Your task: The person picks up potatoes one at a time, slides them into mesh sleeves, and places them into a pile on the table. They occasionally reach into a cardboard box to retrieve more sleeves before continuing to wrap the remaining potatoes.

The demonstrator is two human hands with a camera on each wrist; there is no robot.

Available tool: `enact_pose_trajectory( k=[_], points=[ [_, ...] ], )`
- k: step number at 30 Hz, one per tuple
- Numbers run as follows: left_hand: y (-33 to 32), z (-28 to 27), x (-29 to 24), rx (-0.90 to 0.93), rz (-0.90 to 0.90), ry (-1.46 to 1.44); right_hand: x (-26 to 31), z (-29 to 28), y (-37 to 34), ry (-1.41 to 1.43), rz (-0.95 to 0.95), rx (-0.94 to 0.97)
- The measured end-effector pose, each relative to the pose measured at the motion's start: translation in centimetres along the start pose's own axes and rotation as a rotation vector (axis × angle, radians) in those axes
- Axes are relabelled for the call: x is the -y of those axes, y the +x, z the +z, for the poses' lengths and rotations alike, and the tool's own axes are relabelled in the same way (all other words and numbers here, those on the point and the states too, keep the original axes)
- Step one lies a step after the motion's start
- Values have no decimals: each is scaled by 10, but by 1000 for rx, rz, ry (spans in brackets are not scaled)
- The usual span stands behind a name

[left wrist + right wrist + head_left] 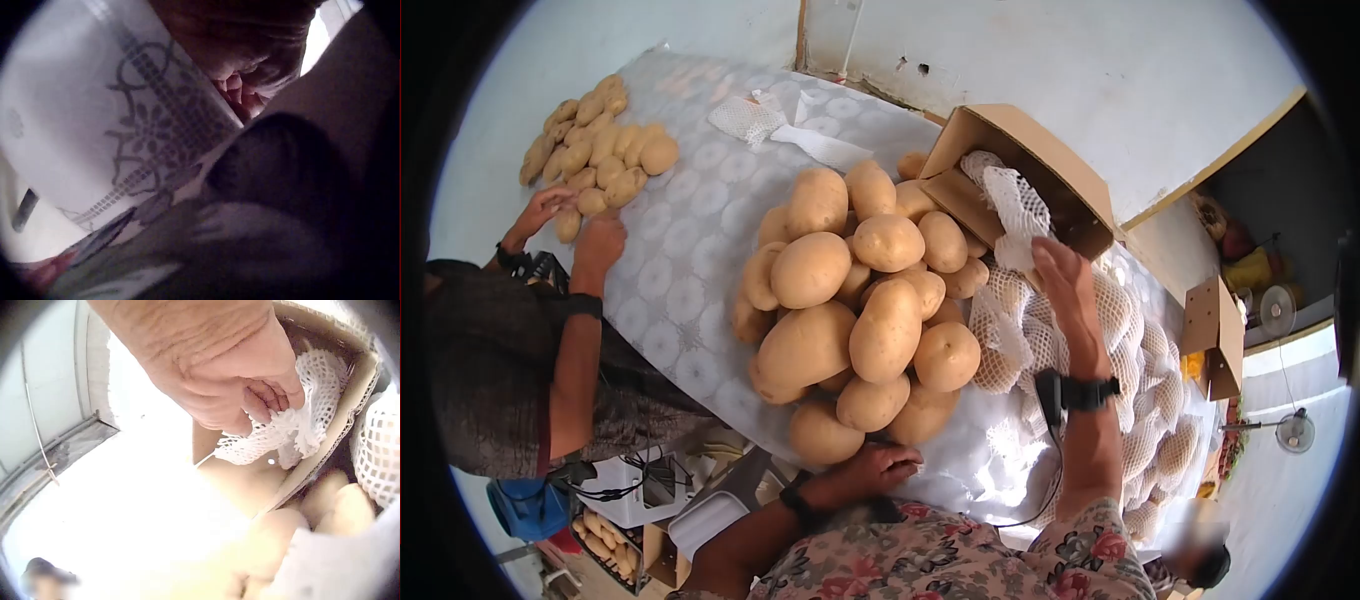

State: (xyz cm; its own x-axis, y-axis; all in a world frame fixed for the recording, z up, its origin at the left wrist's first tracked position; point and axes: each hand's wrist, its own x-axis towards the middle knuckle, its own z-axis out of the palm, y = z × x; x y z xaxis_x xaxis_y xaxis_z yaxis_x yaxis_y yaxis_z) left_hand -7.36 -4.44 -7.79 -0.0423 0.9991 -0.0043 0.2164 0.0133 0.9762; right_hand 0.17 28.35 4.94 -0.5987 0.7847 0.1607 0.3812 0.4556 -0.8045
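White foam mesh netting (1015, 205) hangs out of an open cardboard box (1090, 185). The right hand (1068, 290) grips its end at the box's mouth; in the right wrist view the hand (219, 369) has its fingers curled on the mesh (320, 394). The left hand (875, 472) rests at the table's near edge, fingers loosely curled and holding nothing, just below a heap of potatoes (885, 330). In the left wrist view the left hand (250, 56) is dark, beside the patterned tablecloth (144, 119).
Net-covered potatoes (1140, 400) lie on the right of the table. A loose piece of netting (750, 120) lies at the back. On the left, another person's hands (600, 240) are at a smaller potato pile (600, 150). Below are crates (605, 545).
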Motion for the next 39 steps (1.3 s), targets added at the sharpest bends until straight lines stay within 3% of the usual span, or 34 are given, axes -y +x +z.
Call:
enact_pose_trajectory(
  k=[2,5,8,13,16,19,22,25,26,29,33,34,37,39],
  points=[
    [0,2,6,-37,84,52,32,-19,-47,126,88,-7],
    [1,4,11,-4,51,71,23,-41,-102,632,204,-27],
    [3,0,8,66,53,5,23,-57,-150,823,266,-51],
    [1,-18,-13,359,-162,-126,16,-43,-217,947,350,51],
    [-1,-18,-41,211,-158,-259,25,-20,-239,855,415,214],
    [7,-10,-50,144,15,-545,28,13,-253,924,488,454],
    [7,-14,-69,287,-293,-443,35,36,-257,996,436,490],
    [-3,-7,-66,95,-141,-363,27,40,-259,912,418,395],
    [-5,-3,-61,57,-104,-509,26,42,-260,913,444,302],
    [-8,-14,-53,81,-65,-217,21,39,-259,996,482,180],
    [-22,-22,-57,-53,54,-154,11,34,-250,906,330,73],
    [-27,-22,-52,-87,-94,-228,20,29,-247,921,401,24],
    [-40,-39,-51,-225,-93,92,24,21,-244,889,436,-12],
    [-48,-43,-64,-322,-166,-55,12,18,-245,873,372,-15]
  ],
)
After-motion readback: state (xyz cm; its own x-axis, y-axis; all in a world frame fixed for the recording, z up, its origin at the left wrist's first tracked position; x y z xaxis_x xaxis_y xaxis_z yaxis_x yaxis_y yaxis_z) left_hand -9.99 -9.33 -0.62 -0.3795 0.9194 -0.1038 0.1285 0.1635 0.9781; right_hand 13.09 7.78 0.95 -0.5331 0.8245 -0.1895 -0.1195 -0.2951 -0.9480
